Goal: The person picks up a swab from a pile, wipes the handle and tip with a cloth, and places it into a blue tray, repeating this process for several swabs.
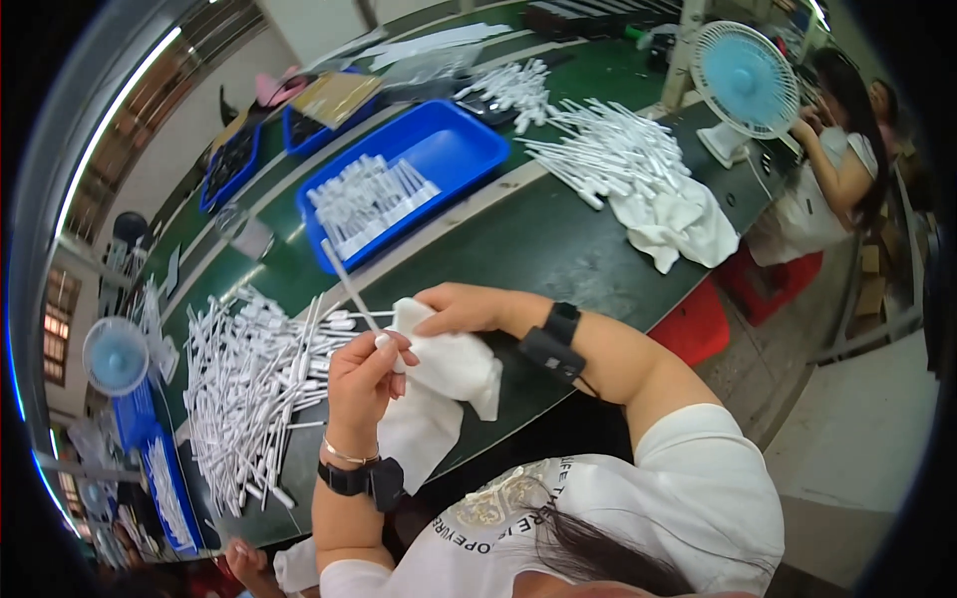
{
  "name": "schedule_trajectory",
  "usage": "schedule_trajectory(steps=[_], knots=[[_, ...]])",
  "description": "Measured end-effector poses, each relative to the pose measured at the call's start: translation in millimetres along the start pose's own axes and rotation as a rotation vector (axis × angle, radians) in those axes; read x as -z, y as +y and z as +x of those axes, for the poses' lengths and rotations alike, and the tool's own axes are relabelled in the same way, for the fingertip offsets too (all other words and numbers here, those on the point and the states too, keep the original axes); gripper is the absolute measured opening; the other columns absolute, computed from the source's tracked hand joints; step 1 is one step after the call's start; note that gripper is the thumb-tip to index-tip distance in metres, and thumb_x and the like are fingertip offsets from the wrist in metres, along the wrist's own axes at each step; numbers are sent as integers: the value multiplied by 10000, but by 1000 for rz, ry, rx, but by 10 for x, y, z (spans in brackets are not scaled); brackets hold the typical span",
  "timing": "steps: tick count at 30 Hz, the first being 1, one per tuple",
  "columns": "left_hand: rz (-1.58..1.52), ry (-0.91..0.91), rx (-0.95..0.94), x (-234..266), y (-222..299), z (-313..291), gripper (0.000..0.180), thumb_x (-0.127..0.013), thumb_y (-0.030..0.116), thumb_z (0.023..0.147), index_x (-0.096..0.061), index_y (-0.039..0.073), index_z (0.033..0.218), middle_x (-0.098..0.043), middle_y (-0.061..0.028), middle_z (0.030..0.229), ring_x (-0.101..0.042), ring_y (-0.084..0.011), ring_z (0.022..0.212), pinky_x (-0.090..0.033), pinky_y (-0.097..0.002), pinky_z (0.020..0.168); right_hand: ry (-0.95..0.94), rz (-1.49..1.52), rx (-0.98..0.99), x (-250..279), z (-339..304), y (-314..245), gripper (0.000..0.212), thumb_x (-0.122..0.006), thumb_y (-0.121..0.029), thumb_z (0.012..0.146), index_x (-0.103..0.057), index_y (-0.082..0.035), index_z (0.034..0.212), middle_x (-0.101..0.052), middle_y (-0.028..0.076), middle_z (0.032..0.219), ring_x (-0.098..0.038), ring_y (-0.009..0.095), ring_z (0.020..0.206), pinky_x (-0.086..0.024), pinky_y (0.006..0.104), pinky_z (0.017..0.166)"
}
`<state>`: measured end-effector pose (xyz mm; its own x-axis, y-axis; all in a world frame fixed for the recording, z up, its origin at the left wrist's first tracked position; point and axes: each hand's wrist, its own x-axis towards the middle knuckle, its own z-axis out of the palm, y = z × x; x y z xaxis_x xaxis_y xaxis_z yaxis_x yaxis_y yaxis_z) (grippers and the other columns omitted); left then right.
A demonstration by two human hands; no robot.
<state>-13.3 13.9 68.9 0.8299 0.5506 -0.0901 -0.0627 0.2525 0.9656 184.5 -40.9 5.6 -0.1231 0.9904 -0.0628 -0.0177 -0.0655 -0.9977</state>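
At nine o'clock a small fan with a blue hub (115, 357) is seen, and at eight o'clock a narrow blue tray (169, 488) is filled with white rods. Nearer the middle, the green worktop (578, 259) is covered by a loose pile of white rods (254, 404), laid in many directions. Between nine and ten o'clock, a clear cup (244, 231) is seen on the green surface. At eight o'clock from the centre, one white rod (346, 277) is pinched by the left hand (367, 384); its grip is closed, and the rod is tilted up toward eleven o'clock. There, a large blue tray (469, 140) is partly filled with rods in rows. Near the centre, a white cloth (449, 369) is held in the bent fingers of the right hand (464, 307), whose grip is closed on it. Between one and two o'clock, another rod pile (618, 149) is spread beside a crumpled cloth (688, 229). Beyond, a larger fan (746, 80) is stood near a seated co-worker (847, 164). At three o'clock a red stool (698, 327) is seen above the grey floor (743, 384).
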Motion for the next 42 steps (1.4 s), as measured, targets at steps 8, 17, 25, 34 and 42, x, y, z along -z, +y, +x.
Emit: schedule_trajectory(steps=[8,17,25,34,42], knots=[[80,-410,305,-1424,9,1174,199,-513,178,873,-580,-9,887,-604,-80,724,-498,-90,473,-383,-181,405,-137,-95,493,396,39,398,222,-576,-102,811,-552,-1,1007,-595,40,842,-543,102,754,-447,236,682],[224,-412,439,-2331,-663,2219,190,-513,175,869,-566,-8,875,-608,-92,753,-537,-108,507,-442,-208,426,12,-296,636,874,-211,766,217,-560,-97,821,-551,-3,1017,-601,44,846,-546,124,772,-439,244,716],[346,-389,352,-2778,-776,2641,229,-504,179,857,-537,-34,935,-595,-117,787,-597,-168,599,-505,-254,500,1,-433,721,833,38,1030,214,-546,-92,830,-551,-5,1026,-606,47,850,-549,144,787,-432,250,746],[376,-341,293,-2529,-523,2472,294,-519,172,846,-522,-33,1057,-589,-123,851,-612,-200,680,-511,-281,572,-47,-598,809,428,313,1301,211,-531,-87,841,-551,-7,1035,-611,50,854,-551,166,804,-424,257,781],[717,-383,200,-1187,331,1640,318,-561,185,843,-533,-4,1096,-611,-90,927,-597,-134,714,-491,-237,614,-90,-46,430,52,124,359,169,-581,-182,759,-577,-37,845,-572,19,714,-483,91,629,-441,286,575]])
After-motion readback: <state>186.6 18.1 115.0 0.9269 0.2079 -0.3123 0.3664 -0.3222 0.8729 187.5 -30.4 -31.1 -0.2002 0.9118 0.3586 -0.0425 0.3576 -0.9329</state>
